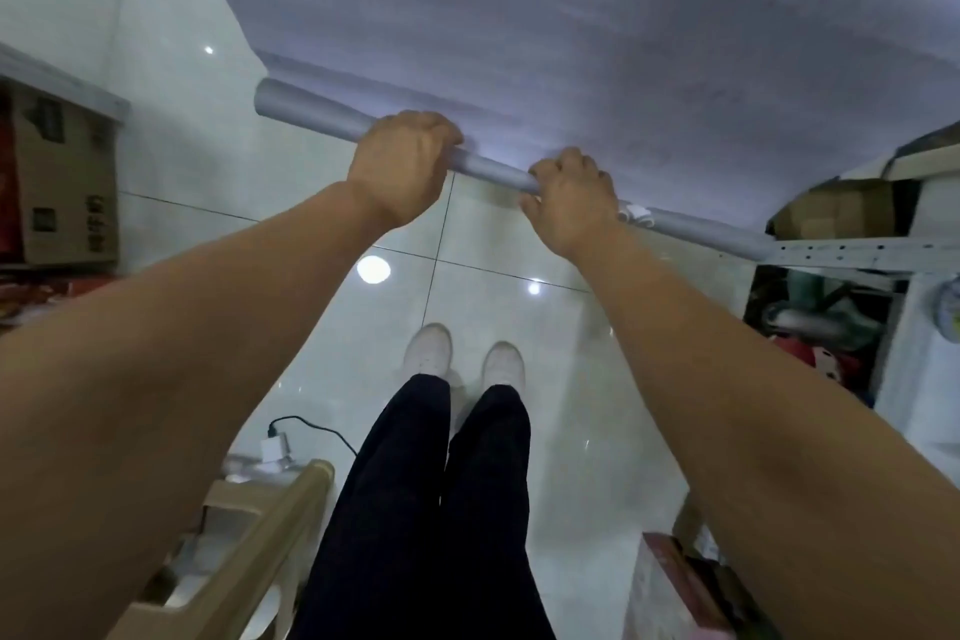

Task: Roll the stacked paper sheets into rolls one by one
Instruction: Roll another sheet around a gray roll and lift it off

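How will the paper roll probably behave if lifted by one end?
The paper roll is long and thin, so it would probably sag. Being round, it likely rolls if pushed. Without the left hand and right hand, it may unroll.

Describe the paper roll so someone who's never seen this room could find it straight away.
Start at the big pale paper sheet filling the top of the view. Along its near edge runs the paper roll, a long grey tube slanting down to the right, gripped by the left hand and right hand. Unlike the flat sheet, it is rolled.
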